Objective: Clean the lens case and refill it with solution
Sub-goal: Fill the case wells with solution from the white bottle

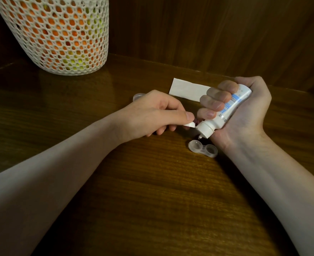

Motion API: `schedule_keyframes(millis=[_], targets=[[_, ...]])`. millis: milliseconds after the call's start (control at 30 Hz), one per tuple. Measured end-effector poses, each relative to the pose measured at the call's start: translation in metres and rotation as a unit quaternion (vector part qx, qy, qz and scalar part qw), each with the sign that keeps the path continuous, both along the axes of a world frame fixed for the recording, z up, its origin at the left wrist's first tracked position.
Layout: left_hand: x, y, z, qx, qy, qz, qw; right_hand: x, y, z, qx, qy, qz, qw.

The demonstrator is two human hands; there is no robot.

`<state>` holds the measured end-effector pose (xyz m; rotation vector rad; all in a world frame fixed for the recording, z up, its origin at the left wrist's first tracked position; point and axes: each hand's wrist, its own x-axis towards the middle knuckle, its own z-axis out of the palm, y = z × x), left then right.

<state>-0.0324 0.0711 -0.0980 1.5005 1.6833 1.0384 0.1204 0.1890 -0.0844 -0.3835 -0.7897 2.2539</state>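
Head view: right hand [245, 115], grip closed round solution bottle [226, 111], nozzle tipped down just above lens case [202, 148], which lies open on tabletop [152, 182]. Left hand [152, 115] pinches the flip cap [246, 125]. Squeeze gently, centre tip over one well w/o touching it, fill, then do 2nd well.
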Motion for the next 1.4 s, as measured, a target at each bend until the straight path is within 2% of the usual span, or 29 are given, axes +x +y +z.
schedule_keyframes(millis=[433, 667, 833, 933, 1067, 1400], targets=[[0.000, 0.001, -0.002, 0.005, -0.005, -0.007, 1.000, -0.001, 0.002, -0.002, 0.011, 0.004, 0.003, 1.000], [0.001, -0.001, -0.002, 0.019, -0.008, -0.014, 1.000, 0.001, 0.003, -0.006, -0.055, 0.046, 0.011, 0.997], [0.003, -0.004, 0.001, 0.039, -0.041, -0.019, 0.998, 0.012, 0.008, 0.009, -0.120, 0.108, -0.037, 0.986], [0.007, -0.006, 0.000, 0.026, -0.014, -0.046, 0.998, 0.024, 0.013, 0.019, -0.097, 0.120, -0.060, 0.986], [0.013, -0.006, 0.000, 0.000, 0.071, -0.053, 0.996, 0.038, 0.014, 0.016, -0.077, 0.103, -0.057, 0.990], [0.012, 0.000, -0.003, -0.003, 0.126, -0.068, 0.990, 0.033, 0.019, -0.012, -0.079, 0.060, -0.028, 0.995]])
